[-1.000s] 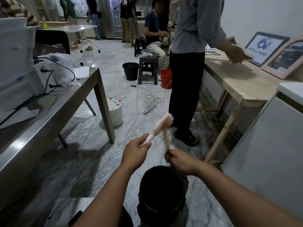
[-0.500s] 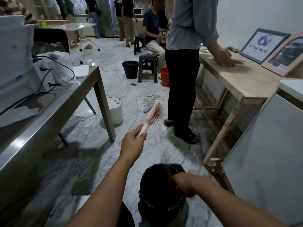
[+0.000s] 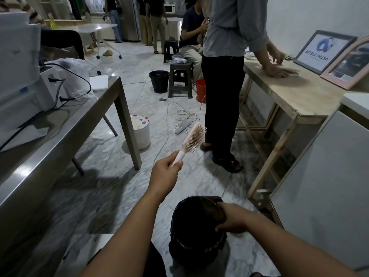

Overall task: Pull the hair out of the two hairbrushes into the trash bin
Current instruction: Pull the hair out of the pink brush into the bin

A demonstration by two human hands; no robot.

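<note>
left hand (image 3: 164, 173) grips hairbrush (image 3: 193, 139) handle; right hand (image 3: 232, 217) curled over trash bin (image 3: 196, 226), seemingly pinching hair

pink hairbrush (image 3: 194, 140) tilted up-right, bristles look clean, above & left of black trash bin (image 3: 196, 236); brown hair clump (image 3: 212, 210) prob. at bin rim.

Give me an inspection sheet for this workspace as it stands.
Surface: marble floor, steel table left.
Job's things: pink hairbrush raised; black trash bin below; hair clump over its opening.
Clutter: spotted-lid tub, black bucket, red bucket, stool.
Hands: left hand grips brush handle; right hand holds hair.
Cables: power strip with cords on floor.
Surroundings: standing person, wooden table.
</note>
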